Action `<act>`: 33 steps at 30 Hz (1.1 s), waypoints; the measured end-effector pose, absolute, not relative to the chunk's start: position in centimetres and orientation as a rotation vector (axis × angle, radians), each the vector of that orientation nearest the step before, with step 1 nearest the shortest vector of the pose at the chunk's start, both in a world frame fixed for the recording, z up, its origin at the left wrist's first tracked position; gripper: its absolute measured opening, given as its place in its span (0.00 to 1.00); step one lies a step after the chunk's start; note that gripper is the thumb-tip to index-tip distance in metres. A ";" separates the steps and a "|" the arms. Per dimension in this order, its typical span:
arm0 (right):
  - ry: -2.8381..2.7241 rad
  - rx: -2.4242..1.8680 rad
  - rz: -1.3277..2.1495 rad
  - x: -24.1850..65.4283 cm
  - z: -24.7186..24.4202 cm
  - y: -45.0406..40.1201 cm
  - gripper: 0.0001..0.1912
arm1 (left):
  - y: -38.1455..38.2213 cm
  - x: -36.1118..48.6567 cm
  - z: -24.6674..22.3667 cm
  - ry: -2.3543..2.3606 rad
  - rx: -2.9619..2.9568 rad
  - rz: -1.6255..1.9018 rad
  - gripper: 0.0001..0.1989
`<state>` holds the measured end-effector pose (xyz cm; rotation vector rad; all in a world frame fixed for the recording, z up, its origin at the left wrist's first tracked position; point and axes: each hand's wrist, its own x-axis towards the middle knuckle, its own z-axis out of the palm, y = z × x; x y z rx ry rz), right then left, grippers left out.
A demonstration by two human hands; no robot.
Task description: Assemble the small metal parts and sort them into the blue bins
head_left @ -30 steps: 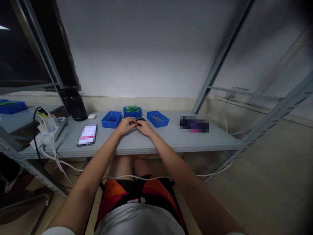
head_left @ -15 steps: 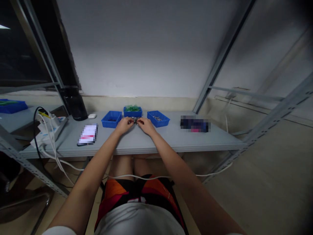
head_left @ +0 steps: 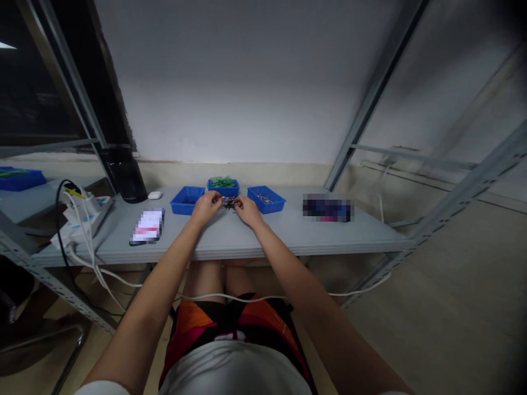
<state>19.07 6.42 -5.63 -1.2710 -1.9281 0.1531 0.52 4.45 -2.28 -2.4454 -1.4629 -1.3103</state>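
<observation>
A small pile of thin, dark and silvery metal pieces [head_left: 228, 202] lies on the grey table between my hands. At its left edge is my left hand [head_left: 207, 206], thumb and fingers curled together. My right hand [head_left: 247, 210] pinches at the pile's right side. What either set of fingertips holds is too small to make out. Behind the pile stands a blue bin [head_left: 223, 191] with green pieces in it. The left blue bin [head_left: 187, 208] has a few dark bits inside, while the right blue bin [head_left: 272, 207] contains thin silvery pieces.
On the left are a phone [head_left: 148, 226], a white earbud case [head_left: 155, 195], a black bottle [head_left: 127, 176] and a white power strip [head_left: 93, 219] with cables. A blurred dark object [head_left: 328, 209] lies to the right. Metal shelf posts [head_left: 376, 93] frame the table.
My left hand has shifted slightly left and away from me, and my right hand a little to the right. The gap between them is wider, showing more of the metal pile.
</observation>
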 end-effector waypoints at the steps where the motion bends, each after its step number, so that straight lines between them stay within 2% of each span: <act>1: -1.930 -1.332 0.134 19.2 -5.8 6.5 0.11 | 4.3 0.3 -2.0 -1.500 -2.332 -1.335 0.09; 8: -1.991 -1.526 0.098 19.6 -6.2 6.5 0.13 | 4.1 -2.4 -1.2 -1.980 -1.614 -1.285 0.12; 15: -1.975 -1.623 0.072 19.7 -6.2 6.4 0.14 | 4.0 -3.1 -1.5 -2.033 -1.519 -1.282 0.13; 20: -2.003 -1.649 0.112 19.8 -6.0 6.3 0.16 | 4.2 -1.4 -1.4 -1.672 -1.947 -1.224 0.11; 24: -2.012 -1.661 0.121 19.6 -5.7 6.3 0.18 | 4.4 0.1 -2.4 -1.425 -2.394 -0.953 0.11; 28: -2.013 -1.662 0.125 19.5 -5.7 6.3 0.17 | 4.6 0.4 -3.2 -1.447 -2.682 -0.704 0.11; 33: -1.970 -1.640 0.157 19.7 -5.6 6.3 0.18 | 5.0 0.2 -3.2 -1.548 -2.764 -0.819 0.11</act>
